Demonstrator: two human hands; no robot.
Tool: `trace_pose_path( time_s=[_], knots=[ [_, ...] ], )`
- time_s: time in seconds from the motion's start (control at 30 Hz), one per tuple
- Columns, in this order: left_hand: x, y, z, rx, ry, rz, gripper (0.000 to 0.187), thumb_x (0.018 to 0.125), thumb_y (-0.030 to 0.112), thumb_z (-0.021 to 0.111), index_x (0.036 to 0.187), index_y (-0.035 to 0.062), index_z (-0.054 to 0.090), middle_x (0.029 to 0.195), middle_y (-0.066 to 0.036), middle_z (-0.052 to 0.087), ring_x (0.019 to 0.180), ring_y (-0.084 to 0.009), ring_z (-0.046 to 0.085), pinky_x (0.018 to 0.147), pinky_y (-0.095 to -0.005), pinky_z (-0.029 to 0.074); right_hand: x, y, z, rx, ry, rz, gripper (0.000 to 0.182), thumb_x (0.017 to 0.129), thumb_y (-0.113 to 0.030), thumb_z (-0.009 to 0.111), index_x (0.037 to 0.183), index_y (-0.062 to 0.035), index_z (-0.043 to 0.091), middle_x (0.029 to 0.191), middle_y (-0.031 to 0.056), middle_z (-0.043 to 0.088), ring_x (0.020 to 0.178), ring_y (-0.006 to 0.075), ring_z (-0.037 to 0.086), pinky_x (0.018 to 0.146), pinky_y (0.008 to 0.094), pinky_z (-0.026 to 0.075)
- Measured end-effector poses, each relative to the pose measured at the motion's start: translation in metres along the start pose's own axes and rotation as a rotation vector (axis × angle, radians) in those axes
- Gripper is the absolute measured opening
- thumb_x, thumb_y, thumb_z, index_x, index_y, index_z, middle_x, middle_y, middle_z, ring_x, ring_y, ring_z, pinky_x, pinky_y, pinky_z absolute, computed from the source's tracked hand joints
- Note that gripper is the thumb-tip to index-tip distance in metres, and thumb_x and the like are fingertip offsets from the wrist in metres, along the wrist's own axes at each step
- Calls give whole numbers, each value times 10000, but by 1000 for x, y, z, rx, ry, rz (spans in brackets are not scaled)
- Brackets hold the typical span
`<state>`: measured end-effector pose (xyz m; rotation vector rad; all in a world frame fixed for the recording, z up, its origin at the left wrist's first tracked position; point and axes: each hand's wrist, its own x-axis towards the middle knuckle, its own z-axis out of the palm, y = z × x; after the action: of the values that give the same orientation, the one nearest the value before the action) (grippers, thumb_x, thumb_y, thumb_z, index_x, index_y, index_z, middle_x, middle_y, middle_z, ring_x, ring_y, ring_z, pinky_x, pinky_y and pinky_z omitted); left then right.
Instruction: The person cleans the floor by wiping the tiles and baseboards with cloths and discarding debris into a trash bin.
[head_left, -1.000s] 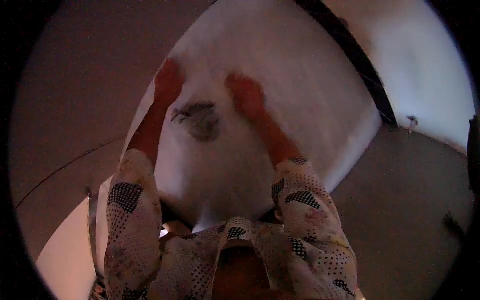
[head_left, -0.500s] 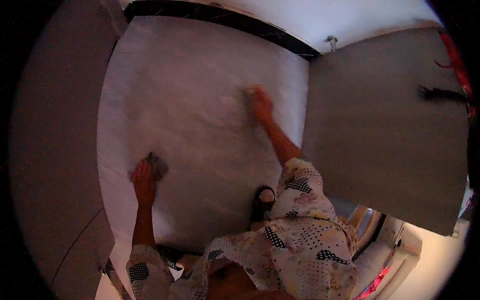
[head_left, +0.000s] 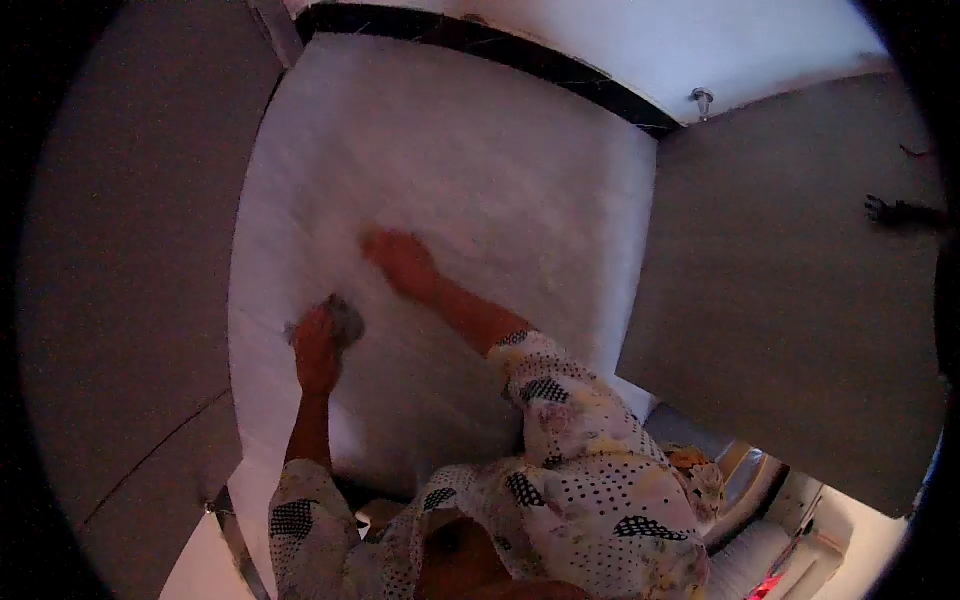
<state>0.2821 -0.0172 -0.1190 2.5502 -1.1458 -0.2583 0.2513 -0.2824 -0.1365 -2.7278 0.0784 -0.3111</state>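
Bunched grey cloth (head_left: 346,322) lies on the pale floor (head_left: 480,130) at centre left. My left hand (head_left: 317,345) is closed on it, with cloth showing on both sides of the fingers. Up and to the right of it, my right hand (head_left: 400,260) is low over the floor, smeared by motion. Its fingers are too blurred to make out, and whatever it may hold cannot be told. Patterned sleeves cover both upper arms.
Dark baseboard (head_left: 480,38) runs along the white wall at the back. A grey-brown panel (head_left: 770,290) stands on the right and another (head_left: 140,230) on the left. A metal door stop (head_left: 702,100) juts from the wall.
My right hand has swept left across the floor, towards my left hand. My left hand stays on the grey cloth. The whole view has shifted slightly.
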Motion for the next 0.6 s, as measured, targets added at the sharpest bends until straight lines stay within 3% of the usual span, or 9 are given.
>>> trace_pose_path(
  time_s=[0.1,0.2,0.27,0.3,0.37,0.43,0.53,0.57,0.6],
  knots=[
    [10,12,-1,-27,-49,-89,387,869,70,422,1251,35,474,1344,-141,439,1283,-306,358,1075,-448,229,-24,0,-4,501,-99,-83,284,895,-154,451,1141,-76,569,1203,128,565,1096,287,543,970,380,402],
    [29,39,-11,5,-131,-97,407,857,53,423,1262,45,472,1344,-124,445,1283,-299,360,1070,-452,234,-62,60,-53,103,-39,-14,296,904,-140,428,1162,-70,554,1234,128,545,1113,287,536,971,374,402],
    [30,36,-7,-5,-67,-26,415,859,64,430,1272,53,469,1344,-118,447,1283,-295,360,1065,-452,240,-92,100,-129,375,132,570,309,907,-141,430,1190,-69,530,1229,134,543,1119,300,526,975,371,397],
    [31,38,-3,-26,-44,-32,417,858,68,435,1274,53,467,1346,-119,445,1284,-296,359,1064,-452,240,-116,146,-141,172,250,502,314,926,-180,425,1197,-65,536,1239,137,541,1131,307,516,978,370,392],
    [34,39,3,-57,2,-57,422,858,77,443,1279,53,464,1349,-121,443,1286,-299,355,1061,-452,242,-142,194,-191,319,402,919,312,943,-164,387,1182,-38,544,1219,164,546,1123,317,518,967,376,397],
    [12,34,1,35,10,-20,446,844,66,463,1290,53,449,1371,-116,418,1297,-297,337,1066,-447,234,-184,224,-191,-145,419,925,310,933,-119,386,1187,-24,537,1202,170,554,1135,319,507,977,380,387],
    [-7,32,8,49,-10,-53,485,829,51,478,1310,52,420,1405,-110,374,1317,-290,305,1075,-442,219,-185,209,-120,-214,562,817,312,920,-97,398,1185,-22,543,1221,159,548,1163,313,487,988,389,373],
    [-11,33,10,32,-28,-76,498,824,47,481,1317,51,409,1416,-109,357,1323,-287,294,1078,-441,213,-165,155,-120,-288,491,576,320,898,-85,422,1188,-32,544,1217,148,552,1180,304,472,1001,397,358],
    [-15,34,11,6,-36,-78,500,826,47,476,1320,51,403,1418,-109,354,1325,-286,292,1080,-440,211,-159,157,-66,-291,308,646,336,872,-68,438,1194,-51,534,1237,128,540,1188,298,464,1005,396,353]
  ],
)
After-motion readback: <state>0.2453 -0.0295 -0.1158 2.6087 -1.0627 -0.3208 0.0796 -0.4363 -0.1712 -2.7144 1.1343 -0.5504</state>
